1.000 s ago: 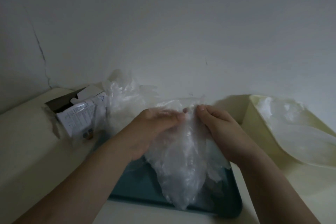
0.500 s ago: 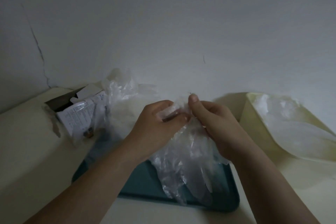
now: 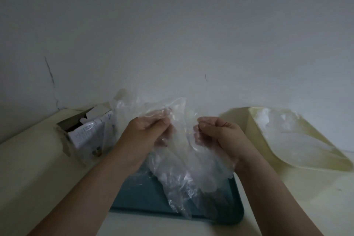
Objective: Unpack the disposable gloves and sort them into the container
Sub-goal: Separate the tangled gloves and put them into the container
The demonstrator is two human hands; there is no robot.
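Note:
A clump of clear disposable gloves (image 3: 183, 170) hangs between my hands above a teal tray (image 3: 145, 199). My left hand (image 3: 145, 136) pinches the top of the plastic on the left side. My right hand (image 3: 220, 136) pinches it on the right, a short gap apart from the left. The thin film stretches between them and drapes down onto the tray. A pale yellow container (image 3: 254, 140) sits at the right, with clear gloves (image 3: 291, 136) lying inside it.
An opened white cardboard box (image 3: 86, 132) lies at the left, with more clear plastic (image 3: 124, 113) bunched beside it against the wall. Everything rests on a cream table (image 3: 28, 178). A plain wall rises close behind.
My hands have drawn apart sideways, spreading the plastic between them. The clump hangs a little higher over the tray than before.

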